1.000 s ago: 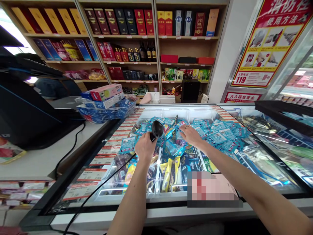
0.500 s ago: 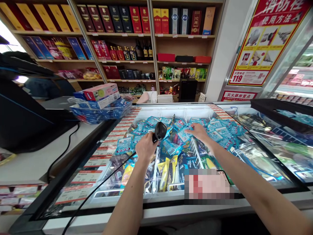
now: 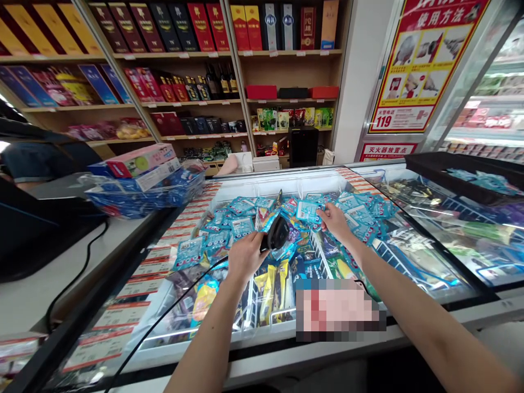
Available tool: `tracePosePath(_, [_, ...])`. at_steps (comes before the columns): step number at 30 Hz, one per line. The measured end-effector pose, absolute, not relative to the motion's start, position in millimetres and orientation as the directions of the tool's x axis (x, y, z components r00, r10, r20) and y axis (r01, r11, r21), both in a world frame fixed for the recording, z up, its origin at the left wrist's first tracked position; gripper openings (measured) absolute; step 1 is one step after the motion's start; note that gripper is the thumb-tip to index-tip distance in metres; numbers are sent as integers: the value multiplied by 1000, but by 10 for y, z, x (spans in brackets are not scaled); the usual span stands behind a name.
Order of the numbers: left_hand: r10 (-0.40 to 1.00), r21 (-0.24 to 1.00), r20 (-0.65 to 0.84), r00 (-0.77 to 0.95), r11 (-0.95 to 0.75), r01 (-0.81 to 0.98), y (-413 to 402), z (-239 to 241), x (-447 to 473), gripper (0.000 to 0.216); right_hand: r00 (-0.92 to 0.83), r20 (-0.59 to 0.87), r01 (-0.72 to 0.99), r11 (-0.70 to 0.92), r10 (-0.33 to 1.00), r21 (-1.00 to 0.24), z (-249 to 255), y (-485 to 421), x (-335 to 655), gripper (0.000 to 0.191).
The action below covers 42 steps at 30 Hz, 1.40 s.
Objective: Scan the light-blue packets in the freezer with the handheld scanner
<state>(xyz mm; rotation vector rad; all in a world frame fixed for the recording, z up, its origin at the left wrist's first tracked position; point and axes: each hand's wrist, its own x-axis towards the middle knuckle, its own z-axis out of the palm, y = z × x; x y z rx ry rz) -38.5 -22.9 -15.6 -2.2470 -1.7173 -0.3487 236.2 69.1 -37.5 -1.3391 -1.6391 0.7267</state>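
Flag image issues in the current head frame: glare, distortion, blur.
Head view: pale reflections streak the glass of the freezer; shelves slant, wide-angle-like; goods at far right look soft; a pixelated patch masks something at the freezer's front; the black scanner in the left hand shows little detail; the blue packet in the right hand is brightly lit, fine print unreadable.

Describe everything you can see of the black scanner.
The black scanner looks like smooth, slightly shiny plastic, with a broad, rounded head on a narrower handle. The left hand grips the handle, hiding most of it. The head sticks out beyond the fingers, tilted and turned toward the right, above the blue packets. A thin black cord runs from the hand toward the near left. Any markings or lights cannot be made out.
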Motion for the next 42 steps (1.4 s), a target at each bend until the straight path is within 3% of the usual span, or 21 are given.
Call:
tracePosePath(23, [876, -66, 333, 350, -348, 935, -245, -180, -315, 33, -10, 283, 491, 251, 959, -834, -455, 746, 2337, 38])
tracePosePath(42, [822, -97, 398, 407, -403, 910, -242, -199, -322, 32, -7, 327, 474, 290, 945, -831, -476, 745, 2330, 40])
